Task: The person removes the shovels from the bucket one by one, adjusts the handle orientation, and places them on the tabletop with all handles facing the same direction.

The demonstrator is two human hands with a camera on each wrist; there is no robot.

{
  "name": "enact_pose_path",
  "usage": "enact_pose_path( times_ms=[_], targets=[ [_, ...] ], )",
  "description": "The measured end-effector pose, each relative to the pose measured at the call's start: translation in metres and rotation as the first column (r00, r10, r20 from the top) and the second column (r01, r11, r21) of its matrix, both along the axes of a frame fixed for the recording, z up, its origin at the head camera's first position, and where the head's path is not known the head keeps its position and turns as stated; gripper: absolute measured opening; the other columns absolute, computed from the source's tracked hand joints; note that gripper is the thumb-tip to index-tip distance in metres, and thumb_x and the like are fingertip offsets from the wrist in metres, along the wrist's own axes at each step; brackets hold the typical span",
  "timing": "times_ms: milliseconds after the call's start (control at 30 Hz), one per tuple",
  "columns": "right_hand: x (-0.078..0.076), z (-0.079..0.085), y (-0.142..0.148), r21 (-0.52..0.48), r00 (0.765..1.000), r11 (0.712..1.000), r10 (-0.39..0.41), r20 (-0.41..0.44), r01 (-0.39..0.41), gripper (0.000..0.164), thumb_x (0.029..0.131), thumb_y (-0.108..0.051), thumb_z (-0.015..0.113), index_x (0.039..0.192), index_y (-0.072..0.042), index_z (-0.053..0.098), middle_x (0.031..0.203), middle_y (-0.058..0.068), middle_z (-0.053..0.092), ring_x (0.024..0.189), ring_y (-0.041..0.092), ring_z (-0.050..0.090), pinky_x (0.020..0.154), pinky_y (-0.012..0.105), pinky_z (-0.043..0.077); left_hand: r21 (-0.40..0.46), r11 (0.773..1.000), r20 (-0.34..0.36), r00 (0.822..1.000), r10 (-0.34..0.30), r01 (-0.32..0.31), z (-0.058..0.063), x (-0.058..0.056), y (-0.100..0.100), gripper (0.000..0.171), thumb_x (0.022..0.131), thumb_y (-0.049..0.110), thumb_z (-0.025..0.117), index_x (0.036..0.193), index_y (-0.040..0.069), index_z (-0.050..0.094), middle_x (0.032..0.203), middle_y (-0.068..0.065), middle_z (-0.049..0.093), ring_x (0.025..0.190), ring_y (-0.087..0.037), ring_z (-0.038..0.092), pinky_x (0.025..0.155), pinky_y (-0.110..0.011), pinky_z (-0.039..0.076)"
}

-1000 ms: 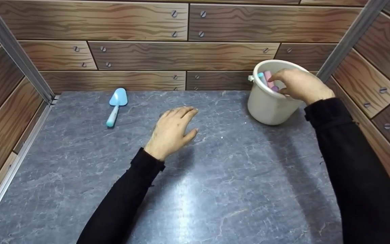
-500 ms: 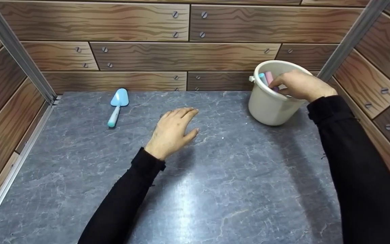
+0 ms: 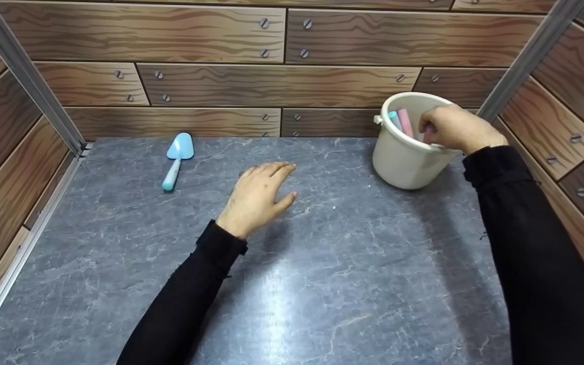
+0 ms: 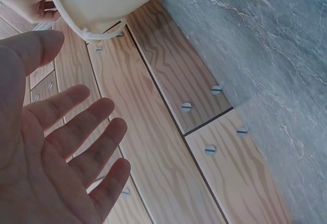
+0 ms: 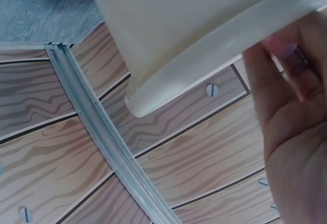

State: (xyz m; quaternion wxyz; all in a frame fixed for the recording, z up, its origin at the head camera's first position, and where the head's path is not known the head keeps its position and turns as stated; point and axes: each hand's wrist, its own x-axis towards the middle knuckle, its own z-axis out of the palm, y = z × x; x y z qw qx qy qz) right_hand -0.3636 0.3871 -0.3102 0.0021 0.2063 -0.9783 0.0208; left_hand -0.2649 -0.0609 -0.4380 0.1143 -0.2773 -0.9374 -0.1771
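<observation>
A cream bucket [image 3: 407,165] stands at the back right. Inside its mouth my right hand [image 3: 458,126] pinches a pink handle with a purple end [image 5: 281,47], mostly covered by the fingers. What this handle belongs to is hidden in the bucket. Beside it, a pink handle [image 3: 404,122] and a light blue one with a teal end [image 3: 394,118] lean against the rim. My left hand [image 3: 255,198] hovers over the middle of the table, fingers extended, palm bare in the left wrist view. A light blue toy trowel [image 3: 180,147] lies at the back left, apart from both hands.
The grey marbled tabletop [image 3: 353,284] is bounded by wood-patterned walls [image 3: 211,83] behind and at both sides. Metal corner posts [image 3: 522,56] join the walls. The bucket sits close to the back right corner.
My right hand has shifted slightly right inside the bucket's mouth, its fingers now gathered round the handle with the purple end. The left hand stays in place.
</observation>
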Motion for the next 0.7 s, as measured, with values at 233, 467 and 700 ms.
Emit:
enact_pose_path(
  times_ms=[233, 467, 700],
  targets=[
    [0.009, -0.003, 0.003, 0.109, 0.995, 0.991, -0.066, -0.081, 0.074, 0.026, 0.089, 0.016, 0.075, 0.111, 0.008, 0.085, 0.108, 0.026, 0.087, 0.098, 0.053, 0.083, 0.087, 0.072, 0.068, 0.003, 1.0, 0.01, 1.0, 0.0, 0.0, -0.001, 0.0, -0.002, 0.064, 0.117, 0.042, 0.072, 0.172, 0.011, 0.058, 0.173, -0.013, 0.066, 0.161, -0.037, 0.063, 0.139, -0.063, 0.048],
    [0.005, -0.011, 0.006, 0.173, 0.979, 0.984, 0.003, -0.204, 0.033, 0.018, 0.071, -0.006, 0.095, 0.081, 0.001, 0.083, 0.088, 0.032, 0.08, 0.075, 0.055, 0.077, 0.063, 0.076, 0.064, -0.003, 1.0, 0.031, 0.999, 0.005, -0.005, 0.0, -0.001, -0.001, 0.064, 0.118, 0.043, 0.07, 0.173, 0.013, 0.057, 0.174, -0.012, 0.065, 0.163, -0.036, 0.062, 0.141, -0.063, 0.046],
    [0.009, -0.006, 0.006, 0.176, 0.978, 0.984, 0.034, -0.204, 0.003, 0.017, 0.071, -0.007, 0.095, 0.084, -0.002, 0.087, 0.091, 0.03, 0.083, 0.078, 0.054, 0.079, 0.063, 0.074, 0.065, 0.0, 1.0, 0.041, 0.999, 0.006, -0.006, 0.001, -0.001, -0.002, 0.064, 0.118, 0.043, 0.07, 0.173, 0.013, 0.057, 0.174, -0.012, 0.065, 0.163, -0.036, 0.061, 0.141, -0.063, 0.046]
  ],
)
